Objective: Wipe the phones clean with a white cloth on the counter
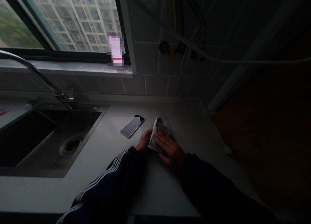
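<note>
In dim light my left hand (144, 140) grips the left edge of a white phone (156, 126) that is tilted up off the countertop (150, 182). My right hand (170, 150) lies on its upper face with a grey cloth (163, 130) under the fingers, which are pressed flat against it. A second phone (132, 125) with a dark screen lies flat on the counter just left of my hands, apart from them.
A steel sink (48, 143) with a curved tap (31, 71) fills the left. A window sill (65, 68) with a small bottle runs behind it. A white cable and plug (227, 149) lie at the right; pipes hang on the tiled wall.
</note>
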A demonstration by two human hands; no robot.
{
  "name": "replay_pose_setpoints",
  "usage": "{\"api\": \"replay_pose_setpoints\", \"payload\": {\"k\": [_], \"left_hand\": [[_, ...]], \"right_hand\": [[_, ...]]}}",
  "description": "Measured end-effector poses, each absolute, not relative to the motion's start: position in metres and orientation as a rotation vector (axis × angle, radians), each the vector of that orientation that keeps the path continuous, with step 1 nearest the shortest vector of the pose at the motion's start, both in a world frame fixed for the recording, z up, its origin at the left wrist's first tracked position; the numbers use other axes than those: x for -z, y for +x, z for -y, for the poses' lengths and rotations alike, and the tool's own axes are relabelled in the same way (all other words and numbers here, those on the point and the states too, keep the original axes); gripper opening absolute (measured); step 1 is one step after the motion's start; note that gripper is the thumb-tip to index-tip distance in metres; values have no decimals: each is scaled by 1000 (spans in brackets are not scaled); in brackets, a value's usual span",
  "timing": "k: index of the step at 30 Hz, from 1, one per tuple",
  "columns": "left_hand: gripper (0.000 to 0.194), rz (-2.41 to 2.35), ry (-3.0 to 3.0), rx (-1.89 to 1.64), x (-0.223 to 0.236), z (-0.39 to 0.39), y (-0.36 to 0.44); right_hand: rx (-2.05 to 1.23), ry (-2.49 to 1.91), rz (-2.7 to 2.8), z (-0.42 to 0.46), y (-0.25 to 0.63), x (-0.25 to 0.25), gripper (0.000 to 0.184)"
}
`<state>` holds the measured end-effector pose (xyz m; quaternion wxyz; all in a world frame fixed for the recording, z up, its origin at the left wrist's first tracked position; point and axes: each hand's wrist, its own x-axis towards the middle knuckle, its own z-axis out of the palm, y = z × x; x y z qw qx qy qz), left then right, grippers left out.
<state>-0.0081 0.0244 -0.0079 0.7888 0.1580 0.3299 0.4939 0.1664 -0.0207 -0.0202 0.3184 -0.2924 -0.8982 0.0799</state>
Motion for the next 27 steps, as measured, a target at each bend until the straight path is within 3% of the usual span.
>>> {"api": "replay_pose_setpoints", "payload": {"k": [4, 10, 14, 16, 18, 22, 27], "left_hand": [[55, -557, 460, -1062, 9, -22, -6], [79, -627, 557, -1029, 8, -24, -7], [54, -646, 567, -1079, 9, -26, -6], [39, -626, 554, -1101, 8, -25, -7], [37, -608, 487, -1112, 4, -23, -7], [53, -562, 360, -1122, -4, -20, -8], [84, -402, 312, -1119, -4, -22, -9]], "right_hand": [[-242, -764, 2159, 18, 167, 23, 72], [-478, -1032, 1746, 13, 173, 13, 40], [-814, -1186, 1345, 5, 177, 3, 31], [-1016, -1129, 1120, 0, 176, 1, 35], [-1249, -1042, 909, -3, 173, 2, 42], [-1617, -1037, 728, -3, 169, 8, 47], [-1764, -1071, 756, 1, 168, 13, 44]]}}
